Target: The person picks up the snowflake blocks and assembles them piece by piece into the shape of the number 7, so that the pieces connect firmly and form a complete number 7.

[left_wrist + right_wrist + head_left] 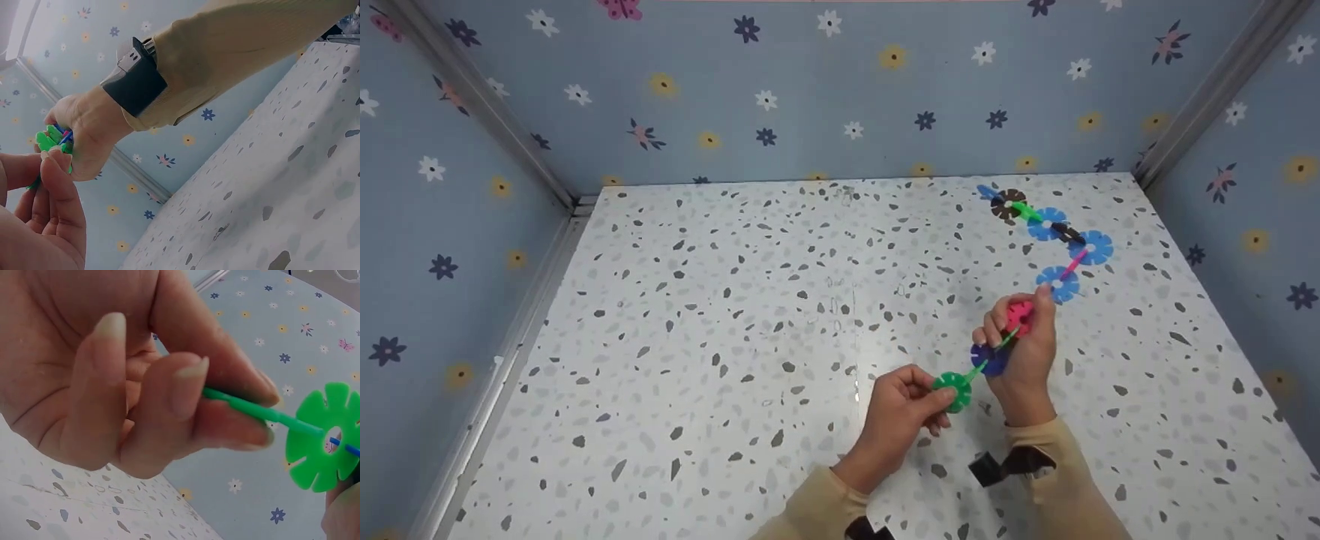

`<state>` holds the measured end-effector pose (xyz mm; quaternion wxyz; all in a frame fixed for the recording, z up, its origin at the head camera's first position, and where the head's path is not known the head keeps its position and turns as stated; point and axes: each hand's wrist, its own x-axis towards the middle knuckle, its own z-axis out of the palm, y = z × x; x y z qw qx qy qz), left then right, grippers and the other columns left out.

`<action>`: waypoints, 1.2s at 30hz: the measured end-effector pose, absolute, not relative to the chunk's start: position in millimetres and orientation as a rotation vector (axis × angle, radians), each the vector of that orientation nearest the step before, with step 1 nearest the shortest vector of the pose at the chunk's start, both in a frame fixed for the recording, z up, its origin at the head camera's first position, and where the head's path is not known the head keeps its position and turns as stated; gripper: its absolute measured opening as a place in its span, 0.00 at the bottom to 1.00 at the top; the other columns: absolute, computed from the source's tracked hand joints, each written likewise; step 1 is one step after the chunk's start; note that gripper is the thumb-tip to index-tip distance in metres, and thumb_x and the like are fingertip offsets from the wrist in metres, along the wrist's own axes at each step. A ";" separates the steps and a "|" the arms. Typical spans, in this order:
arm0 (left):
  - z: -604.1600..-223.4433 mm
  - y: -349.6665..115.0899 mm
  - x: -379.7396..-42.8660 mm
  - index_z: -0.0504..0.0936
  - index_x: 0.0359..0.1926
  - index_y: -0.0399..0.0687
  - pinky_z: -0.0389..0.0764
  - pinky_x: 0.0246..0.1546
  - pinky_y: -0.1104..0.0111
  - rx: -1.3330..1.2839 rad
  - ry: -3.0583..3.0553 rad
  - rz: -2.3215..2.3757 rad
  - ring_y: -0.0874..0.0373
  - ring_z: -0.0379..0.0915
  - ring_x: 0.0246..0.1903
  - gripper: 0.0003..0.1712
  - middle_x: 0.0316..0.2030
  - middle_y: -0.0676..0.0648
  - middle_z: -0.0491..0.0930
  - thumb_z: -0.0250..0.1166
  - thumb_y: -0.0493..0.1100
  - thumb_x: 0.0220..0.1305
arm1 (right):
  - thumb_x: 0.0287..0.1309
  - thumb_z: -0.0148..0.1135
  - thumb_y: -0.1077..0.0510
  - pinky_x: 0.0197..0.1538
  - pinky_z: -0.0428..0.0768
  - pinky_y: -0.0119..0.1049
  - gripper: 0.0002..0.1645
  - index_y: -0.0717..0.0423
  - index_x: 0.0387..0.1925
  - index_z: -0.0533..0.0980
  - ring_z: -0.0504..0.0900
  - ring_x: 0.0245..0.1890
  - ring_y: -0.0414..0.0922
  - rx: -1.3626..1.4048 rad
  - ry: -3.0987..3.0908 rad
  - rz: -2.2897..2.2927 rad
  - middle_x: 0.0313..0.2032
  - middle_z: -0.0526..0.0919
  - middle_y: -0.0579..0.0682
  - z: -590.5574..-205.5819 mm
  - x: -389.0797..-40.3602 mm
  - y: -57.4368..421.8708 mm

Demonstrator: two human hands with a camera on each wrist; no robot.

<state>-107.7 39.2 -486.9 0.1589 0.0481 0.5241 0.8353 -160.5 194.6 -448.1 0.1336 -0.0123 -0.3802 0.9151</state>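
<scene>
A chain of notched plastic flower discs [1091, 249] is slotted together in blue, brown, pink and green. My left hand [898, 405] pinches the green disc [958, 387] at the chain's near end between thumb and fingers. In the right wrist view the left hand [112, 394] grips it edge-on, and it joins a bright green disc [308, 439]. My right hand [1030, 367] holds the chain farther along, its fingers curled around the pink disc [1018, 313]. A dark blue disc [982, 355] shows below those fingers, partly hidden by the palm.
Beyond the right hand, the rest of the chain trails across the speckled white tabletop [735, 315] toward the far right, ending in a brown disc [1006, 204] and a blue one. Flower-patterned panels [825, 90] enclose the table at the back and both sides.
</scene>
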 end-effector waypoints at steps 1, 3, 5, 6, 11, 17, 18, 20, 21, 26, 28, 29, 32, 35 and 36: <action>-486.6 39.6 -107.1 0.76 0.31 0.37 0.77 0.18 0.73 0.125 1.507 2.393 0.61 0.76 0.17 0.08 0.23 0.44 0.81 0.69 0.30 0.59 | 0.71 0.51 0.39 0.20 0.75 0.30 0.26 0.54 0.25 0.67 0.68 0.12 0.39 -0.031 -1.093 2.657 0.15 0.69 0.46 -448.6 -160.6 194.2; -486.0 40.5 -106.0 0.76 0.31 0.37 0.77 0.19 0.73 0.095 1.516 2.404 0.62 0.76 0.17 0.08 0.22 0.44 0.81 0.69 0.30 0.58 | 0.72 0.50 0.39 0.20 0.74 0.30 0.26 0.53 0.24 0.67 0.68 0.12 0.39 -0.044 -1.105 2.648 0.15 0.69 0.46 -448.9 -160.2 192.9; -485.5 41.3 -104.9 0.76 0.30 0.36 0.77 0.18 0.73 0.063 1.518 2.418 0.61 0.77 0.17 0.08 0.22 0.44 0.81 0.69 0.29 0.58 | 0.72 0.49 0.39 0.20 0.74 0.29 0.26 0.53 0.24 0.67 0.68 0.12 0.38 -0.058 -1.108 2.647 0.15 0.69 0.46 -449.0 -159.9 191.8; -485.5 41.8 -104.5 0.76 0.30 0.36 0.78 0.18 0.73 0.050 1.518 2.427 0.61 0.77 0.17 0.08 0.22 0.44 0.81 0.69 0.29 0.58 | 0.72 0.49 0.39 0.20 0.73 0.29 0.26 0.53 0.25 0.66 0.68 0.12 0.39 -0.063 -1.099 2.652 0.15 0.68 0.46 -449.2 -159.9 191.4; -484.4 44.0 -103.7 0.75 0.30 0.36 0.78 0.18 0.73 0.019 1.514 2.471 0.62 0.77 0.17 0.08 0.23 0.43 0.81 0.69 0.28 0.58 | 0.72 0.49 0.39 0.19 0.73 0.29 0.26 0.53 0.24 0.65 0.67 0.11 0.39 -0.067 -1.086 2.634 0.14 0.67 0.46 -448.1 -160.6 187.5; -484.7 44.2 -101.6 0.75 0.30 0.36 0.79 0.19 0.72 -0.024 1.483 2.506 0.61 0.77 0.17 0.08 0.23 0.43 0.81 0.68 0.28 0.59 | 0.72 0.49 0.39 0.19 0.74 0.30 0.26 0.52 0.25 0.65 0.67 0.11 0.39 -0.016 -1.103 2.634 0.14 0.67 0.46 -449.6 -162.6 183.4; -485.0 44.1 -101.0 0.75 0.31 0.36 0.80 0.20 0.72 -0.018 1.477 2.506 0.61 0.78 0.18 0.08 0.23 0.43 0.81 0.68 0.29 0.59 | 0.72 0.49 0.39 0.19 0.74 0.30 0.26 0.52 0.25 0.66 0.67 0.11 0.39 -0.014 -1.106 2.641 0.14 0.67 0.46 -450.1 -163.0 184.1; -485.4 44.2 -99.5 0.76 0.32 0.35 0.82 0.23 0.69 0.001 1.455 2.504 0.60 0.79 0.19 0.07 0.24 0.42 0.82 0.67 0.29 0.61 | 0.72 0.49 0.39 0.19 0.74 0.30 0.26 0.53 0.25 0.66 0.67 0.11 0.39 -0.010 -1.112 2.658 0.14 0.67 0.46 -450.8 -163.2 186.6; -485.3 44.4 -98.9 0.76 0.32 0.34 0.83 0.24 0.68 0.016 1.442 2.503 0.59 0.80 0.20 0.06 0.24 0.41 0.82 0.66 0.29 0.62 | 0.72 0.48 0.39 0.19 0.74 0.30 0.26 0.53 0.25 0.66 0.67 0.11 0.40 -0.006 -1.109 2.671 0.14 0.67 0.46 -451.0 -163.1 188.4; -484.2 45.6 -96.4 0.77 0.32 0.33 0.82 0.23 0.68 0.044 1.464 2.487 0.60 0.78 0.19 0.06 0.23 0.43 0.81 0.67 0.32 0.63 | 0.73 0.47 0.40 0.19 0.74 0.29 0.26 0.53 0.25 0.66 0.67 0.11 0.39 0.075 -1.123 2.704 0.14 0.67 0.46 -452.4 -162.6 195.1; -485.1 46.5 -95.2 0.77 0.31 0.34 0.79 0.19 0.71 0.014 1.506 2.478 0.61 0.74 0.16 0.07 0.21 0.45 0.79 0.68 0.32 0.61 | 0.73 0.48 0.39 0.18 0.74 0.29 0.26 0.53 0.25 0.66 0.67 0.10 0.38 0.107 -1.141 2.716 0.14 0.67 0.46 -453.4 -162.8 195.3; -485.9 47.0 -94.6 0.78 0.30 0.34 0.77 0.17 0.73 -0.008 1.527 2.479 0.62 0.72 0.15 0.07 0.20 0.46 0.78 0.69 0.32 0.61 | 0.72 0.49 0.39 0.18 0.74 0.29 0.26 0.53 0.25 0.65 0.67 0.10 0.39 0.119 -1.143 2.727 0.14 0.67 0.46 -453.8 -162.6 194.8; -488.4 47.8 -92.5 0.77 0.28 0.35 0.72 0.14 0.75 -0.060 1.527 2.505 0.63 0.67 0.14 0.08 0.19 0.47 0.75 0.69 0.30 0.59 | 0.72 0.48 0.38 0.18 0.74 0.29 0.25 0.53 0.27 0.66 0.67 0.10 0.38 0.124 -1.185 2.723 0.14 0.67 0.46 -455.2 -162.4 191.7; -490.7 48.9 -91.0 0.76 0.27 0.35 0.70 0.13 0.75 -0.084 1.494 2.549 0.63 0.65 0.13 0.08 0.18 0.48 0.74 0.69 0.28 0.58 | 0.73 0.48 0.39 0.17 0.73 0.29 0.24 0.53 0.29 0.66 0.67 0.10 0.39 0.107 -1.168 2.730 0.14 0.67 0.46 -456.2 -161.6 188.4; -491.1 48.9 -90.4 0.76 0.27 0.35 0.70 0.13 0.75 -0.089 1.485 2.559 0.63 0.65 0.13 0.09 0.18 0.47 0.73 0.69 0.28 0.57 | 0.73 0.48 0.39 0.17 0.73 0.29 0.24 0.53 0.29 0.66 0.67 0.10 0.38 0.103 -1.160 2.726 0.14 0.66 0.46 -456.9 -161.3 187.4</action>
